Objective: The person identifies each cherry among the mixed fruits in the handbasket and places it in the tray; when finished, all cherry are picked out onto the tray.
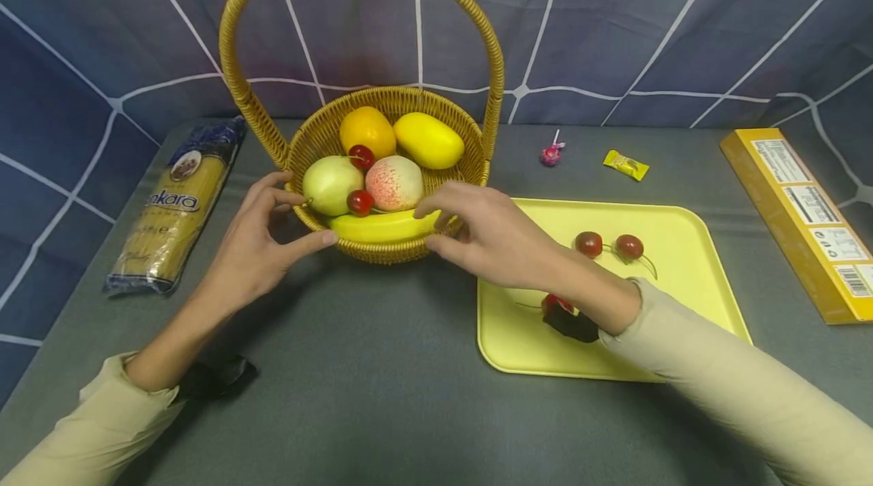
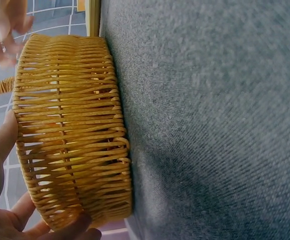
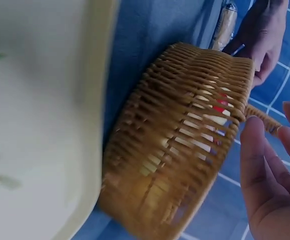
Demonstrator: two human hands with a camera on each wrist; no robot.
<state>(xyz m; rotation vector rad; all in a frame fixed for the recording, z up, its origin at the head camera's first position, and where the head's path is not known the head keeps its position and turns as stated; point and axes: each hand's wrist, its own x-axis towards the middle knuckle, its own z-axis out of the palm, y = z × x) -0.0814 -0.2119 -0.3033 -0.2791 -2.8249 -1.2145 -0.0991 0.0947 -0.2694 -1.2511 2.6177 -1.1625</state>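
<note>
A wicker basket (image 1: 385, 251) with a tall arched handle stands at the back. In it lie an orange (image 1: 368, 130), a yellow mango (image 1: 430, 140), a pale green pear-like fruit (image 1: 330, 186), a peach (image 1: 395, 183), a banana (image 1: 382, 228) and two cherries (image 1: 360, 202). My left hand (image 1: 255, 243) grips the basket's left side, thumb on the front rim; in the left wrist view its fingers wrap the wicker wall (image 2: 74, 140). Over the banana's right end hovers my right hand (image 1: 487, 232), fingers bent and thumb by the rim. The right wrist view shows its thumb (image 3: 255, 160) and fingers apart, holding nothing.
A yellow tray (image 1: 505, 342) with several cherries (image 1: 589, 244) lies right of the basket, partly under my right forearm. Behind it are a lollipop (image 1: 552, 152) and a wrapped candy (image 1: 626, 164). A pasta pack (image 1: 177, 205) lies left; an orange-yellow box (image 1: 798, 221) lies far right.
</note>
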